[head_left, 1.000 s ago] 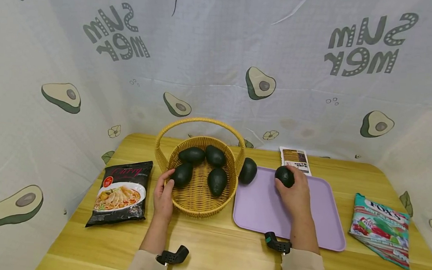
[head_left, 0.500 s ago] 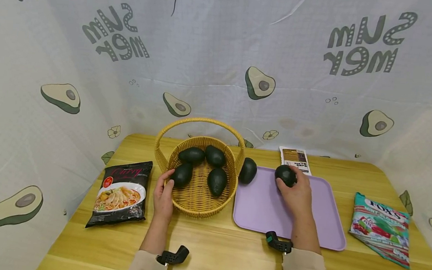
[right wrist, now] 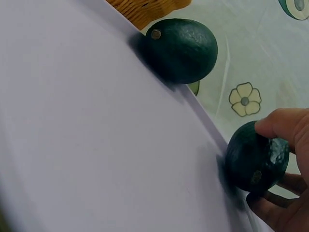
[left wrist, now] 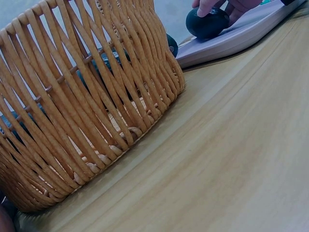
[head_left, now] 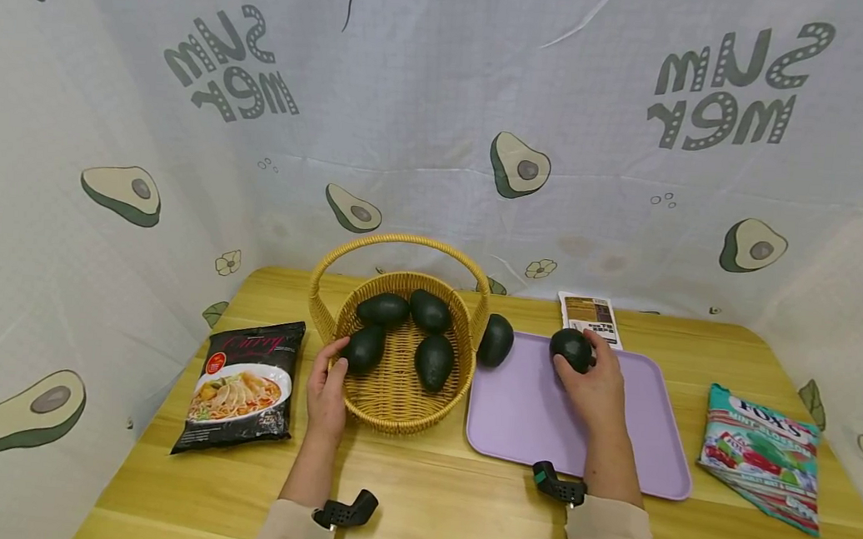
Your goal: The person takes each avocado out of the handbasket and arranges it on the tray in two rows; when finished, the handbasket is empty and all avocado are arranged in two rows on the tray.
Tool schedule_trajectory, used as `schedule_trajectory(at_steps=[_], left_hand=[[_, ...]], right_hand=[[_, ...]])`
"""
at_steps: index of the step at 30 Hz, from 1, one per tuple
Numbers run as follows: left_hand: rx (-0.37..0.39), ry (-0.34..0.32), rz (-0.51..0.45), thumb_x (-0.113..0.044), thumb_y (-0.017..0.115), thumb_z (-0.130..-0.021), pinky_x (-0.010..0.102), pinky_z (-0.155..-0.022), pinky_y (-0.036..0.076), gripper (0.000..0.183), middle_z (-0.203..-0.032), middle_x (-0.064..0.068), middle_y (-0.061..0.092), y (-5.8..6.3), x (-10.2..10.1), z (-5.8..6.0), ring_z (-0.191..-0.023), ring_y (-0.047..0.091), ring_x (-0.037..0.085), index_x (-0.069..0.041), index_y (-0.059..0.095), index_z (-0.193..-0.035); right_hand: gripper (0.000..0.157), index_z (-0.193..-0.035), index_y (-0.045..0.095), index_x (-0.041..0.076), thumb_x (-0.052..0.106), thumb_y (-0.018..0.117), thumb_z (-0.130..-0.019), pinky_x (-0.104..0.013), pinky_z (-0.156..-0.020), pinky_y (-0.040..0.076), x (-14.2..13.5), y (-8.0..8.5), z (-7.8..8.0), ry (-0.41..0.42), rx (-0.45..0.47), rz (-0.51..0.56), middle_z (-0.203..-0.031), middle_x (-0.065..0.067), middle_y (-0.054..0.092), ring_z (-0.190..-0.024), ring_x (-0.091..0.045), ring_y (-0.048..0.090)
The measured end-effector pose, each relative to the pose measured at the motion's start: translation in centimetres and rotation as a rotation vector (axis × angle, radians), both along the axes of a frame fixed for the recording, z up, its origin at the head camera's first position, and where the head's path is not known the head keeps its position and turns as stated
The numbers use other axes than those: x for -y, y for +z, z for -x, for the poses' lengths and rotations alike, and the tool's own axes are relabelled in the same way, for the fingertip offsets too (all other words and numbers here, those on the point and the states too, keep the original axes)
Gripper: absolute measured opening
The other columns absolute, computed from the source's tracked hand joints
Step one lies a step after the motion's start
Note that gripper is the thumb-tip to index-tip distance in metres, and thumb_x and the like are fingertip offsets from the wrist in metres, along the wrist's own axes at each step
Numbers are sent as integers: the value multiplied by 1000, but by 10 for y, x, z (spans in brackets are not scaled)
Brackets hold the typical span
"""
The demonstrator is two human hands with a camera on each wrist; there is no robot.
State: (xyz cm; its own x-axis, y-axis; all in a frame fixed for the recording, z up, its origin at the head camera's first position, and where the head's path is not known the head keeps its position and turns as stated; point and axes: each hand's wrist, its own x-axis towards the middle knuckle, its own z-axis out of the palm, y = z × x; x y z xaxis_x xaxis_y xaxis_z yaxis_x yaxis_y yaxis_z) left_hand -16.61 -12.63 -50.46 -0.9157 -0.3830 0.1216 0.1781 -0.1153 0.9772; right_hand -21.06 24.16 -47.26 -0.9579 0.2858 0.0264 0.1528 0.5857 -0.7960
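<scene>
My right hand pinches a dark green avocado between thumb and fingers at the far part of the lilac tray. On the left, my left hand holds the side of a yellow wicker basket, its thumb over the rim. Inside that basket are several avocados, one of them right beside the left fingertips. Another avocado sits at the tray's far left corner, close against the basket. The left wrist view shows the basket's woven wall and, beyond it, the held avocado.
Left of the basket lies a black noodle packet. A teal candy bag lies right of the tray, and a small white and brown packet is behind it. The basket's tall handle arches above it. A printed curtain hangs behind the table.
The right hand has shifted slightly right with the avocado, which now shows a little more of its surface. The left hand and basket stay in place.
</scene>
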Motion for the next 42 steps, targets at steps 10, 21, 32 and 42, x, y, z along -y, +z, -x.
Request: schedule_trajectory(at_steps=[10,21,32,42], left_hand=[[-33,-1,15,-8,42,-104,24,-103,36,36,-148,17,51,-2,0,-1,-134,45,16,-5,61,-135],[32,-15,0,-8,41,-106,24,-108,34,37,-151,13,50,1,0,-1,-134,44,7,-1,56,-139],[32,-24,4,-10,41,-106,32,-112,31,38,-153,13,48,0,1,-1,-141,40,18,-1,55,-140],[36,-21,1,-11,42,-106,32,-113,31,38,-153,13,48,1,1,-2,-142,39,18,-1,56,-140]], right_hand=[[72,-155,37,3,19,71,-94,-64,-113,33,1,-4,2,13,-20,4,-152,-32,41,-139,-48,41],[74,-157,35,5,22,70,-94,-59,-112,41,0,-2,1,9,-1,23,-154,-31,40,-138,-48,45],[69,-153,40,2,18,71,-93,-62,-108,41,-1,-2,0,5,-34,-21,-147,-34,45,-132,-50,48],[74,-156,35,3,22,71,-94,-63,-110,40,-1,3,-2,4,1,-15,-152,-34,39,-137,-50,44]])
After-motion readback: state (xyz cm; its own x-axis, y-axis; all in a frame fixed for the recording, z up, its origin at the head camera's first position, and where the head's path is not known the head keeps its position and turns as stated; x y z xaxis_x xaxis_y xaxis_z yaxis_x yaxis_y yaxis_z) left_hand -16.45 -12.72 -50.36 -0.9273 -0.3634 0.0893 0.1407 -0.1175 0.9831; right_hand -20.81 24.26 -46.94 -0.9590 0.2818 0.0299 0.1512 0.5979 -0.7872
